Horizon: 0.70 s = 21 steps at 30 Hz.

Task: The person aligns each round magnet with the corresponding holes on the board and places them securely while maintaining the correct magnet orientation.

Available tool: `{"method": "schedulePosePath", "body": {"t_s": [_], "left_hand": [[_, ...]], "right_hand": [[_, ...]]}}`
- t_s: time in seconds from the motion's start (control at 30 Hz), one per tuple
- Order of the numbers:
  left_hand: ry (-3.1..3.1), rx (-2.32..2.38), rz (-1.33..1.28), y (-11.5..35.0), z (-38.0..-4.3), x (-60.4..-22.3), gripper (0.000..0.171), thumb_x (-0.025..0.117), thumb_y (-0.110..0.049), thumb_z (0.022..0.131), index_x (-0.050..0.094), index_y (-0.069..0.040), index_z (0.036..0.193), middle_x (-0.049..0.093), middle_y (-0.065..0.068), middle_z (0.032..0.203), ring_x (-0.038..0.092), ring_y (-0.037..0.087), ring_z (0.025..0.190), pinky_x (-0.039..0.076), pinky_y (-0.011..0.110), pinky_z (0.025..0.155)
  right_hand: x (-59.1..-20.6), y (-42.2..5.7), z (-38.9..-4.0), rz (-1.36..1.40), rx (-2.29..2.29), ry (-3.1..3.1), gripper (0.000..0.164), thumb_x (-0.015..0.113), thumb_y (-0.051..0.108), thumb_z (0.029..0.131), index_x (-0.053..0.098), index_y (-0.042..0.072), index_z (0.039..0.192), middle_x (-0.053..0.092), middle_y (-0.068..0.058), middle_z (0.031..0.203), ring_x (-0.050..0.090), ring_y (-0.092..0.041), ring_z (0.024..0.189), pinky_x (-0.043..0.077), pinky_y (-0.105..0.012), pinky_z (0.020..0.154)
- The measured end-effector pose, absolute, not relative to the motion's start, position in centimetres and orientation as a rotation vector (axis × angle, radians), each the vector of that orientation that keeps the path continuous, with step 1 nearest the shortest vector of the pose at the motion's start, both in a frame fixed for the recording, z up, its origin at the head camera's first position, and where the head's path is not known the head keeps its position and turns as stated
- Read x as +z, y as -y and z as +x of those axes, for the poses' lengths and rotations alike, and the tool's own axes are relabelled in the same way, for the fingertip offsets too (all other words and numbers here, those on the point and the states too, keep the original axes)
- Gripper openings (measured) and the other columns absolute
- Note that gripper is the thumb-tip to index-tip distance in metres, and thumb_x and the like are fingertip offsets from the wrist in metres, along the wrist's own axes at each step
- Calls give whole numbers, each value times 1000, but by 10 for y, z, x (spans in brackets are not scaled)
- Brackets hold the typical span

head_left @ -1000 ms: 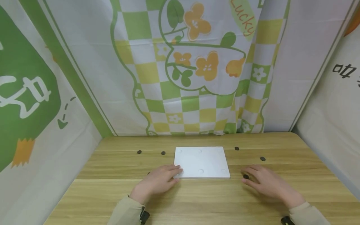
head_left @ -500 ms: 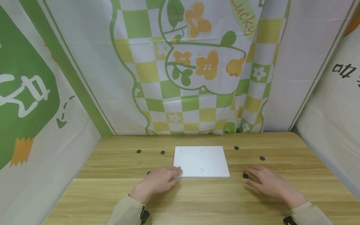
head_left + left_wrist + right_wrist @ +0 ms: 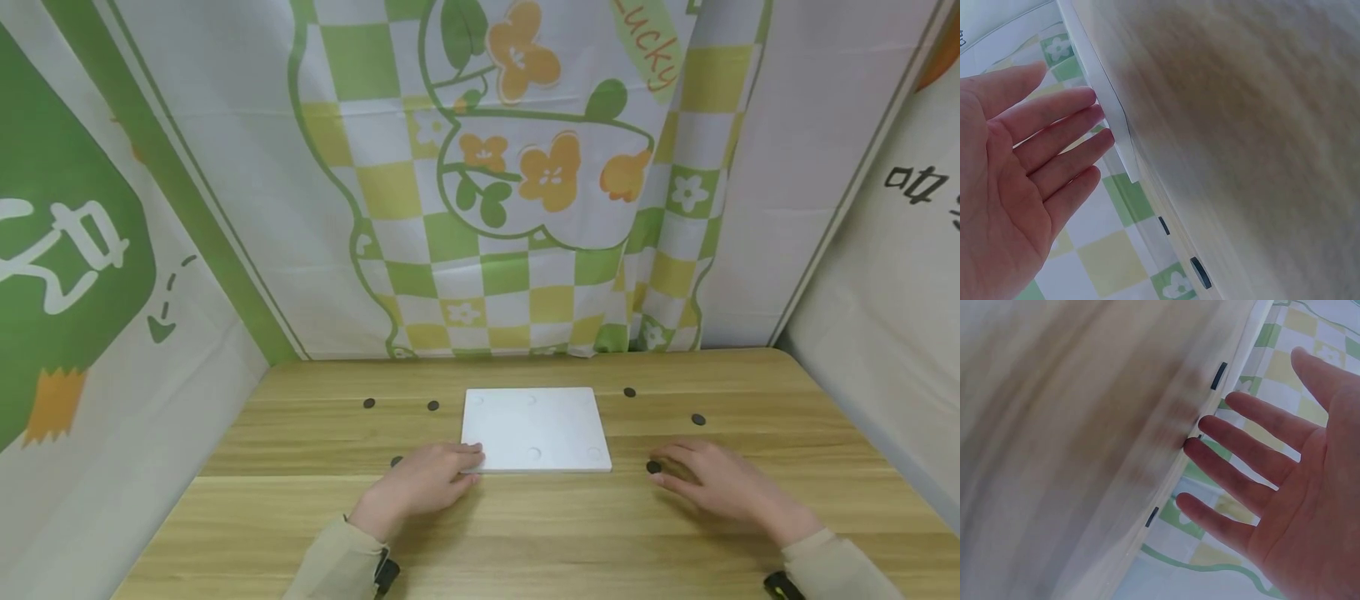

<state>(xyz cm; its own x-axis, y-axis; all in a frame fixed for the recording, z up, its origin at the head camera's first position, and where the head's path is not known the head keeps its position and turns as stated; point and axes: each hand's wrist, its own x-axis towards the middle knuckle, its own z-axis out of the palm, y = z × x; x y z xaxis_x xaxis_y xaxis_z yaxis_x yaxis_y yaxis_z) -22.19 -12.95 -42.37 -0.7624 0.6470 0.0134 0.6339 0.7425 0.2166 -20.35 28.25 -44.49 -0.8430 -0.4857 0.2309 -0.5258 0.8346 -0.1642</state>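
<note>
6 dark discs [image 3: 433, 406] in head view, left wrist only 2. Left hand [image 3: 422, 478] at white board's [image 3: 551, 427] 8 o'clock corner; right hand [image 3: 722, 482] near disc [image 3: 653, 467], board's 4 o'clock. Both straight-fingered, gripping nothing.

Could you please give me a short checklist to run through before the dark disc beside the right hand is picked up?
1. White board flat on the table: ok.
2. Left hand at the board's near left corner: ok, fingers over it.
3. Right hand beside the nearest dark disc: ok.
4. That disc gripped: not ok, the right hand's fingers are spread.
5. Other dark discs clear of the board: ok, all five lie apart from it.
6. Board surface under the left fingers: cannot tell, hidden.
</note>
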Motion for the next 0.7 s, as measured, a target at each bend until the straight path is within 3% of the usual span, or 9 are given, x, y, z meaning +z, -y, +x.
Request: {"method": "schedulePosePath", "body": {"t_s": [0.3, 0.7], "left_hand": [[-2891, 287, 1061, 128, -224, -428, 39, 50, -31, 97, 58, -9, 129, 53, 6, 139, 53, 26, 126, 41, 44, 108], [-2902, 282, 1065, 127, -222, -427, 38, 53, -29, 96, 60, -8, 128, 55, 7, 136, 54, 27, 124, 43, 43, 106]], "right_hand": [[-445, -289, -208, 818, 357, 2886, 45, 54, 48, 93, 66, 12, 117, 65, -8, 118, 60, -30, 110, 51, -50, 92], [-445, -292, -212, 843, 329, 2862, 39, 58, 45, 91, 67, 15, 115, 65, -6, 114, 61, -27, 106, 53, -48, 89]]}}
